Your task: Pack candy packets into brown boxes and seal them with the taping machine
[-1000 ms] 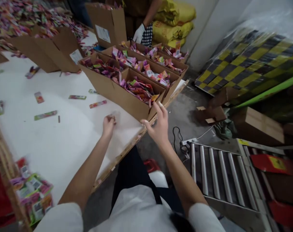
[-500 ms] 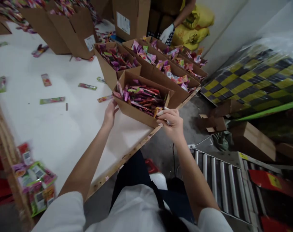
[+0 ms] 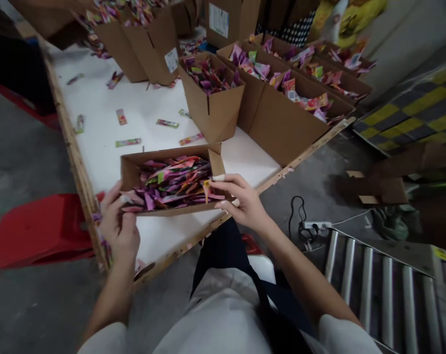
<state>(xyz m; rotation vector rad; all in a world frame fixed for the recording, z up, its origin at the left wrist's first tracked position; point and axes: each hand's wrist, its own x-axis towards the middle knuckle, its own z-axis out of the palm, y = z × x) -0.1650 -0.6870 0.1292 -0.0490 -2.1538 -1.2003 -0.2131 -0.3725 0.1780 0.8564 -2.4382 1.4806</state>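
A white, wood-edged table (image 3: 250,160) stands on grey floor between a red stool (image 3: 39,228) and a roller conveyor (image 3: 368,280). At its near end, an open brown cardboard box (image 3: 177,212) holds jumbled purple, pink and green packets (image 3: 177,179), its ends clamped by the person's left hand (image 3: 120,221) and right hand (image 3: 245,201).

White shirt (image 3: 219,314), plain, loose and creased at the front, short sleeves (image 3: 343,337), forearms bare from about the elbow. Dark navy trousers (image 3: 223,248) below the hem, plus a blurred black strip (image 3: 262,300) down the shirt front, can't tell if strap or hair. No gloves: small white covers (image 3: 218,178) on fingers of the right hand (image 3: 247,202), similar white patch (image 3: 125,199) on the left hand (image 3: 120,223).
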